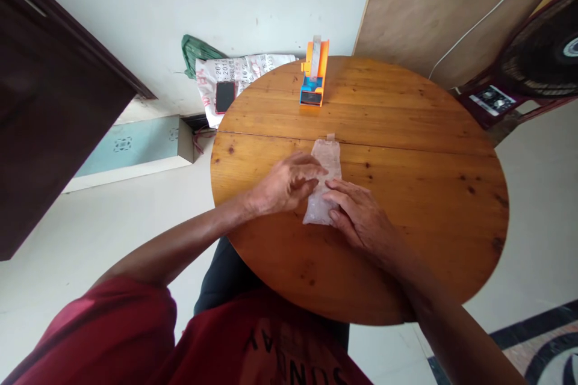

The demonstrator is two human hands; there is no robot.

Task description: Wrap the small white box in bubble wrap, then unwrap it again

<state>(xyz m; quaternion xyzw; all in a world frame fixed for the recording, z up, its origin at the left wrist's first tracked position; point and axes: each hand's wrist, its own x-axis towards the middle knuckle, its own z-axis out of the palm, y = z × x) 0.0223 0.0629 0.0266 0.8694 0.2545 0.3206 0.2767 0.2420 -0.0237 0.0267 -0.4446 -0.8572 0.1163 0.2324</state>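
Observation:
A small clear plastic bag (327,159) lies flat on the round wooden table (406,150), a short strip of tape at its far end. My left hand (284,183) rests on the bag's left side, fingers pressed together on the plastic. My right hand (359,216) lies on the bag's near right part, fingers stretched flat over it. Both hands press the bag down; neither lifts it. An orange and blue tape dispenser (315,75) stands upright at the table's far edge, apart from both hands.
Beyond the table on the floor lie a printed white sack (235,75), a black phone (224,96) on it and a green bag (195,51). A dark cabinet (45,102) stands left, a fan (546,51) at right.

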